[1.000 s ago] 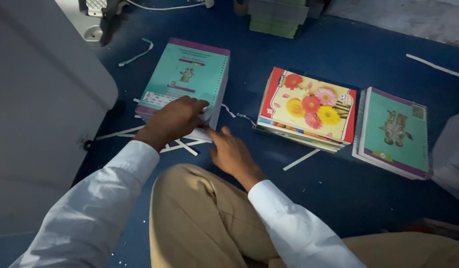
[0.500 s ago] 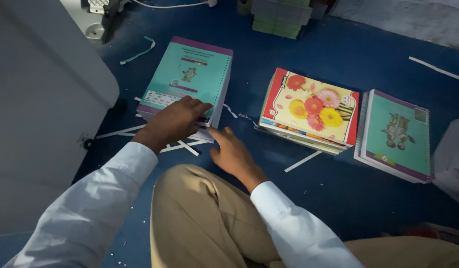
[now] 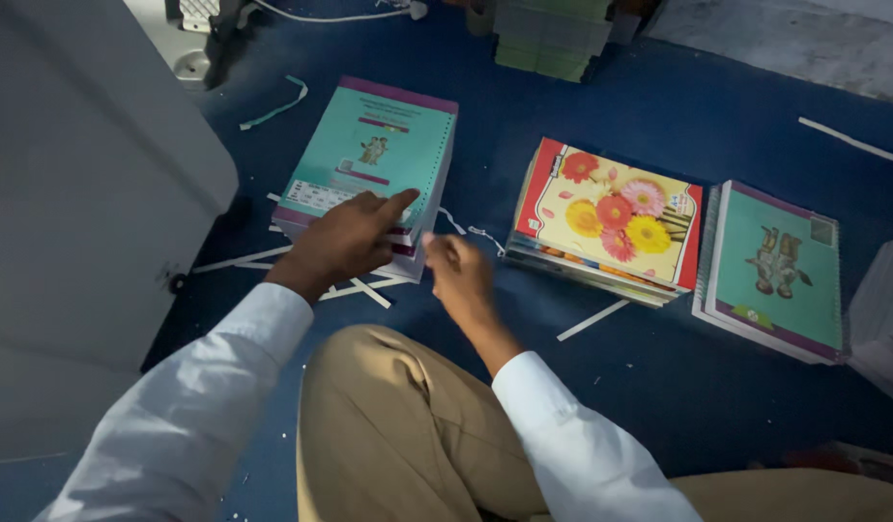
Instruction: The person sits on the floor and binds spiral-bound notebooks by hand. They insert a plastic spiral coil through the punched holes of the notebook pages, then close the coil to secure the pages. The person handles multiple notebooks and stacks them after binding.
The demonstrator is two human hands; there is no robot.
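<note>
Teal-covered spiral notebooks form the stack [image 3: 369, 164] on the blue floor [image 3: 601, 87], left of the flower-covered stack [image 3: 611, 217]. The left hand [image 3: 345, 242] lies flat and open on its near edge; the right hand [image 3: 458, 273], loosely curled and empty (slightly blurred), hovers just beside its near right corner. The step looks like squaring or lifting the top copy; next calls for a pinch at that corner. Compared with 1 second ago, the right hand sits nearer the corner.
</note>
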